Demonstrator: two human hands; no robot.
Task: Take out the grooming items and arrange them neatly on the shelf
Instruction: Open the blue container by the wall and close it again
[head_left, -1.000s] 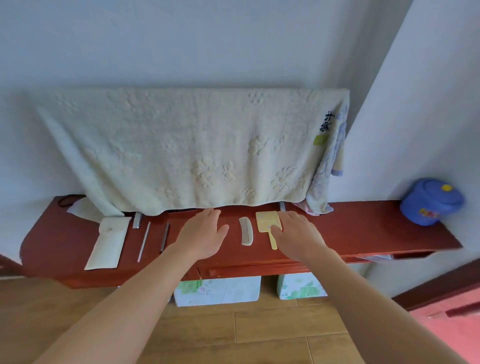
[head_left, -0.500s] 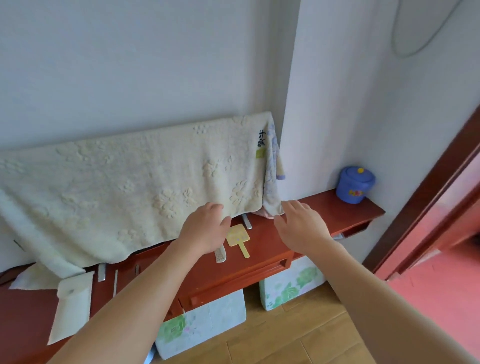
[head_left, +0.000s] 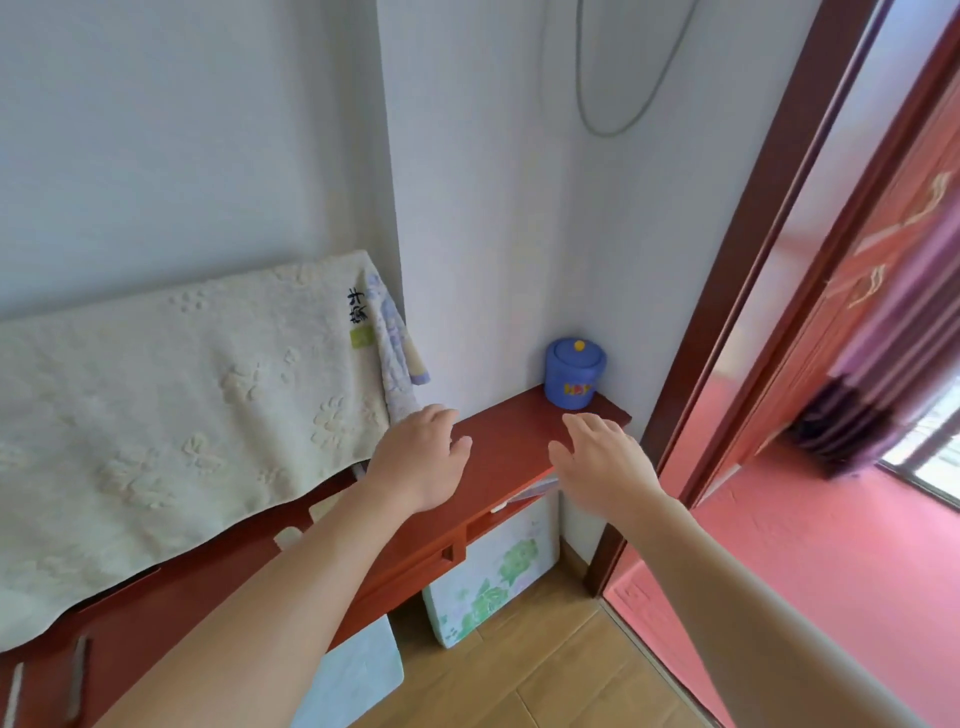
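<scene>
A red wooden shelf runs along the wall and ends in the corner at the right. My left hand hovers over it with spread fingers and holds nothing. My right hand floats above the shelf's front right edge, also empty with its fingers apart. A blue lidded pot stands at the shelf's far right end, just beyond my right hand. Two thin metal grooming tools lie on the shelf at the bottom left. My left forearm hides the comb and the small mirror.
A cream towel hangs over the shelf's back and covers part of it. Flower-patterned boxes stand on the wooden floor under the shelf. A dark red door frame rises at the right, with a pink floor beyond it.
My view has swung right along the shelf towards the corner. Both hands have moved right, away from the comb and mirror, and now sit near the blue pot.
</scene>
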